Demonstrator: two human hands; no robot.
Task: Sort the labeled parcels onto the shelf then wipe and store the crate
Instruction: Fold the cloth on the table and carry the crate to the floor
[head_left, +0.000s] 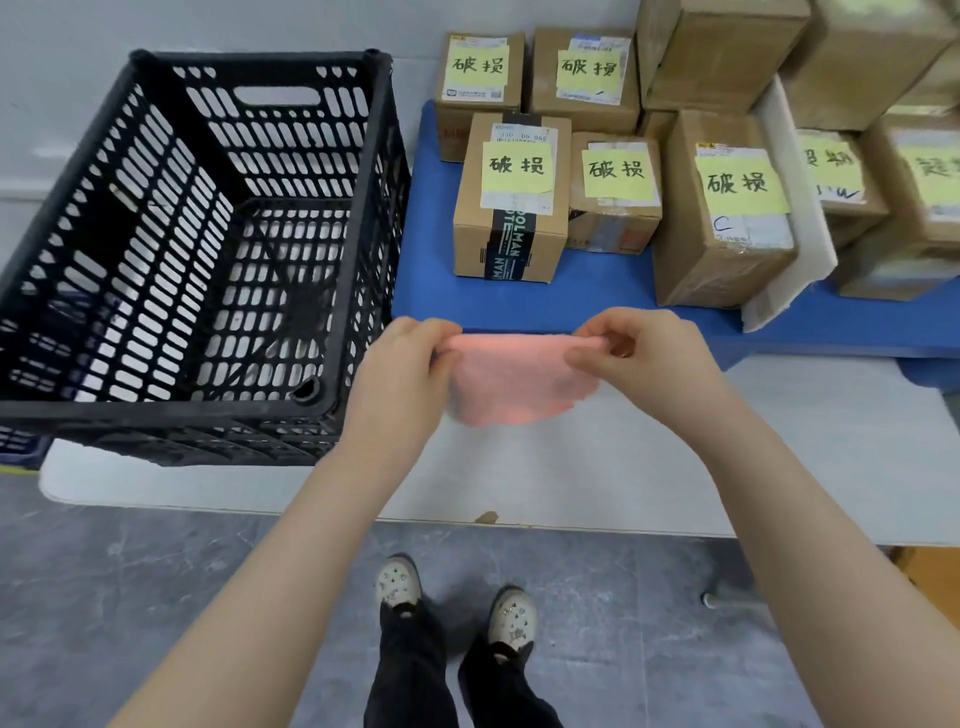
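A pink cloth (511, 382) hangs in the air between my two hands, in front of the blue shelf (545, 301). My left hand (402, 374) pinches its upper left edge and my right hand (641, 358) pinches its upper right edge. A black slatted plastic crate (218, 410) stands at the left with nothing inside it. Several cardboard parcels (511, 208) with yellow handwritten labels stand in rows on the blue shelf.
A white divider board (800, 218) leans between the labeled parcels and another group of boxes (878, 208) at the right. A white surface (571, 467) runs under the crate and shelf. My feet stand on grey floor (156, 597) below.
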